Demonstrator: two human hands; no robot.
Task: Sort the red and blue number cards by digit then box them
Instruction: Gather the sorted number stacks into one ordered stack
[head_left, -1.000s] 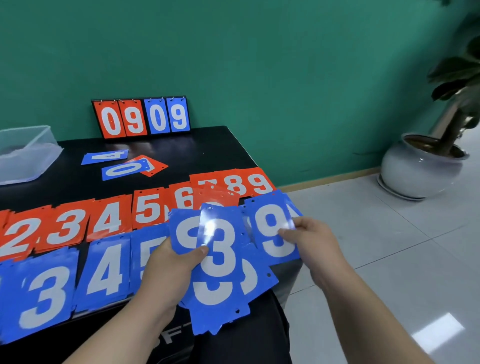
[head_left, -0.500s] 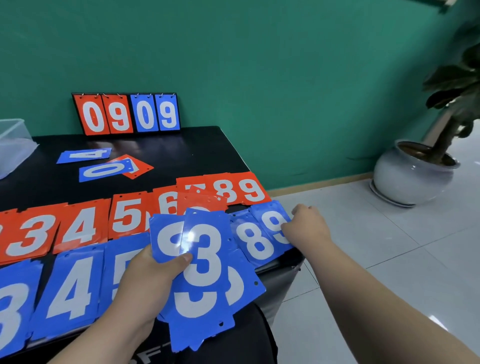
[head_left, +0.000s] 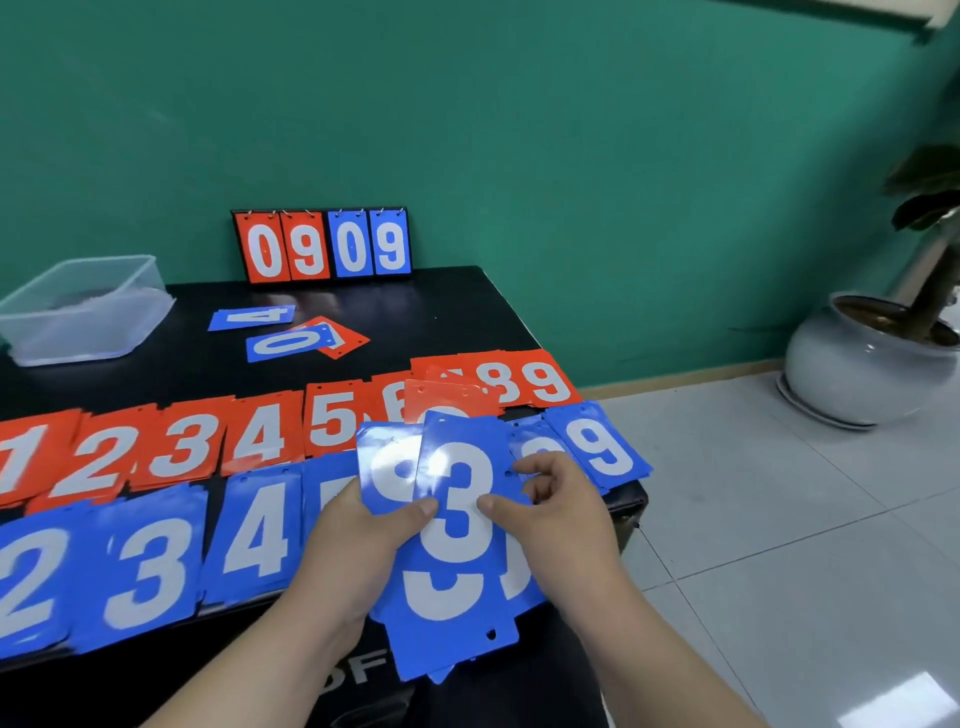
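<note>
Left hand (head_left: 358, 551) grips the blue stack (head_left: 452, 644), thumb on its top 3 card (head_left: 460, 499); right hand (head_left: 561, 514) pinches that card's right edge, and should slide it off alone toward the 3 pile (head_left: 150, 566), left of the grip.

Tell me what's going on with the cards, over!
Left hand grips blue card fan. Right hand pinches top blue 3 card. Matching blue 3 pile lies on table, leftward. Only flat piles between. Over.
</note>
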